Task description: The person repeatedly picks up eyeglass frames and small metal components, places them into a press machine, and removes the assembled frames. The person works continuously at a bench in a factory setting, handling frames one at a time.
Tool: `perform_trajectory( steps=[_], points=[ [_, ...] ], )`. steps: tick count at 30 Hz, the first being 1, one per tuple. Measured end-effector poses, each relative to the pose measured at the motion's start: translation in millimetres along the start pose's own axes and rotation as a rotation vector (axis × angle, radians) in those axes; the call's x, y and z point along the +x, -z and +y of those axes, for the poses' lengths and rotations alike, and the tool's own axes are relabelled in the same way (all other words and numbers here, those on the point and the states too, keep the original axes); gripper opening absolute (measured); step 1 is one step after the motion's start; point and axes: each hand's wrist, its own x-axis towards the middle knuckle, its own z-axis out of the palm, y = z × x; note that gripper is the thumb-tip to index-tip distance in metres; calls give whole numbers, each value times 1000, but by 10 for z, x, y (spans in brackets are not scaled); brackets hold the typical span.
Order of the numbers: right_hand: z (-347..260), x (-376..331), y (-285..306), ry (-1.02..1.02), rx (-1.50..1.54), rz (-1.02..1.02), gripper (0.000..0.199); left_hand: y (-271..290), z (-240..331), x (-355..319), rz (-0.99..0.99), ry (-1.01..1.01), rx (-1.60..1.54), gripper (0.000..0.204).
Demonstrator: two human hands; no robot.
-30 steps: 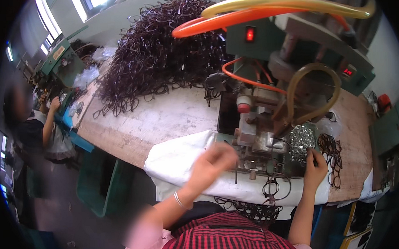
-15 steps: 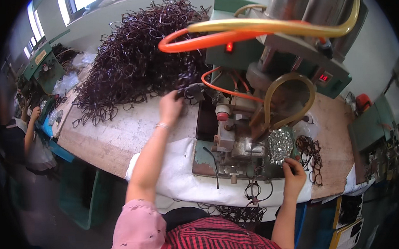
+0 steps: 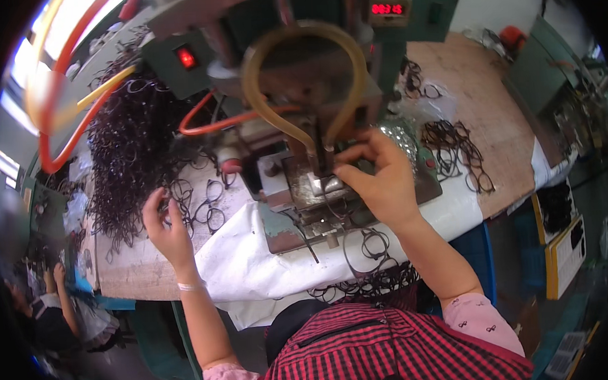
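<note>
My right hand rests on the metal work plate of a green bench machine. Its fingertips pinch a thin dark wire frame under the machine's tool. My left hand hovers over the wooden table, left of the machine. Its curled fingers grip a dark wire eyeglass frame at the edge of a big pile of such frames. A bent yellowish hose hangs just above my right hand.
More dark frames lie spread to the right of the machine, and several hang at the table's front. A white cloth drapes over the near edge. Orange and yellow hoses arch at the left. Another person works at lower left.
My left hand drew back from the pile toward me with a frame. My right hand rose from the table's front edge to the machine's tool. The view moved closer to the machine.
</note>
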Motion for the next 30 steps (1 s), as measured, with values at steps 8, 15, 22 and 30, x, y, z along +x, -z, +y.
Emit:
perform_trajectory(
  steps=[8, 15, 22, 30],
  points=[
    [-69, -47, -135, -154, 437, 8, 56, -246, 1848, 256, -224, -149, -669, 14],
    [-139, -253, -179, 121, -44, 28, 51, -147, 1774, -6, -258, -242, -651, 15],
    [964, -296, 716, 172, -672, 346, 39, 160, 192, -247, -31, -61, -145, 20],
    [1385, -305, 774, 203, -738, 370, 29, 1436, -2690, 722, 231, 312, 454, 59]
  ],
)
